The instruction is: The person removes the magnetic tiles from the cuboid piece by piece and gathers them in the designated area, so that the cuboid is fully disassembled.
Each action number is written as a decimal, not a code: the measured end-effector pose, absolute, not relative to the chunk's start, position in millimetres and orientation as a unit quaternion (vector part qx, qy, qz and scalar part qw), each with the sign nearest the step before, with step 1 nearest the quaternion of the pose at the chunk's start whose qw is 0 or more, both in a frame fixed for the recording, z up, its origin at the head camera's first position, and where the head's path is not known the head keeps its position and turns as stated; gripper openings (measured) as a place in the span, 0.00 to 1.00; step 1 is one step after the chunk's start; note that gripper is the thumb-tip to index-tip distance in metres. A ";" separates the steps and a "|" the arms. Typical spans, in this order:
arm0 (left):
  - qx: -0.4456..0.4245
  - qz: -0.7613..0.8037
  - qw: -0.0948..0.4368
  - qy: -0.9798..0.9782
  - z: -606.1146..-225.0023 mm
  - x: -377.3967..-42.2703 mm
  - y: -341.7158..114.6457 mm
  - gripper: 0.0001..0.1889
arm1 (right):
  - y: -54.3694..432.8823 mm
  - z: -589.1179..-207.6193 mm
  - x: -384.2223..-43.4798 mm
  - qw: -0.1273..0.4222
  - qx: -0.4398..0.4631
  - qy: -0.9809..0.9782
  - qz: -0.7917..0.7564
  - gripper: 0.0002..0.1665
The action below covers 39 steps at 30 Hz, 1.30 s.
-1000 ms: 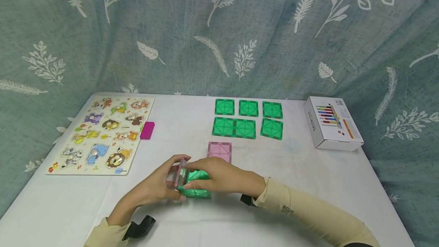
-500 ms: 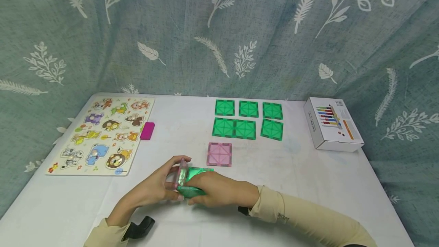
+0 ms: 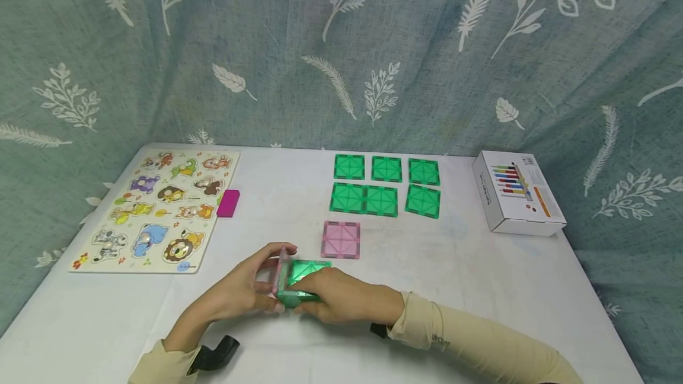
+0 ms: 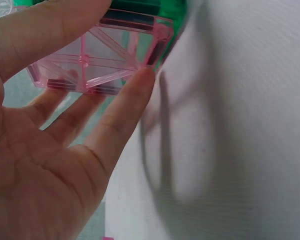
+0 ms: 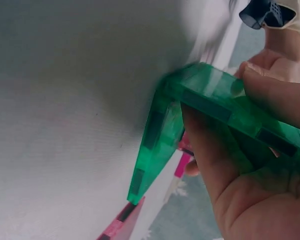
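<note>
In the head view a see-through pink magnetic tile [image 3: 281, 274] stands on edge at the left side of a flat green magnetic tile [image 3: 308, 266]. My left hand [image 3: 235, 289] holds that pink tile from outside, thumb and fingers spread over its edges. A second green magnetic tile [image 5: 215, 97] stands along the near side of the flat one. My right hand [image 3: 344, 295] pinches it, thumb on the outer face and fingers inside. The right wrist view shows the two green tiles meeting at an edge. Another pink tile [image 3: 341, 240] lies flat just beyond.
Several green tiles [image 3: 349, 198] lie in two rows farther back on the white table [image 3: 459, 313]. At the left lies an animal puzzle board [image 3: 165, 212], with a magenta block [image 3: 229, 203] against its edge. A white box [image 3: 520, 192] stands at the right.
My right hand has come down toward the near side, from over the flat green tile to a pinch on the near green one. The loose pink tile is uncovered. My left hand stays put.
</note>
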State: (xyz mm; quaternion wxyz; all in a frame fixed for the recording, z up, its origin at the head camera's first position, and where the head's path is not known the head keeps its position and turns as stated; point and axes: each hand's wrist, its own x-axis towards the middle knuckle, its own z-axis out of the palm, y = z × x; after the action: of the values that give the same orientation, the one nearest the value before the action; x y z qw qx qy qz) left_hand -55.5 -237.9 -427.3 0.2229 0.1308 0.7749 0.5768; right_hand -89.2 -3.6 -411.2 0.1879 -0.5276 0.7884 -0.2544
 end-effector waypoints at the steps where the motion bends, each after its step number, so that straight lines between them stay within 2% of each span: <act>1: 0.129 0.573 0.215 0.781 -427.4 -55.4 -238.3 0.52 | -3.0 -411.3 -89.2 0.189 -0.525 0.789 -0.257 0.15; 4: 0.120 0.564 0.194 0.794 -427.7 -54.9 -239.3 0.52 | -1.1 -411.3 -89.2 0.196 -0.518 0.789 -0.266 0.18; 10: 0.116 0.562 0.177 0.800 -430.1 -53.3 -239.0 0.49 | 1.4 -411.7 -88.8 0.213 -0.511 0.783 -0.284 0.16; 19: 0.141 0.561 0.176 0.797 -433.1 -52.2 -240.9 0.46 | 3.8 -411.3 -87.2 0.250 -0.518 0.769 -0.278 0.19; 28: 0.134 0.550 0.172 0.806 -432.7 -49.9 -240.3 0.46 | 5.1 -411.0 -85.6 0.253 -0.531 0.759 -0.279 0.21; 35: 0.130 0.553 0.165 0.806 -433.8 -49.1 -239.8 0.46 | 10.2 -411.0 -89.4 0.229 -0.549 0.753 -0.283 0.18; 39: 0.133 0.553 0.169 0.805 -433.4 -48.3 -239.8 0.46 | 19.6 -411.0 -93.6 0.267 -0.514 0.750 -0.319 0.16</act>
State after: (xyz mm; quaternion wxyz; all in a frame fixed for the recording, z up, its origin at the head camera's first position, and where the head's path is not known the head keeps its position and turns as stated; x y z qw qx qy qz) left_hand -48.3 -239.8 -433.4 0.1688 0.1328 0.8050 0.5530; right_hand -93.6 19.6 -411.0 0.2672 -0.5136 0.7503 -0.3192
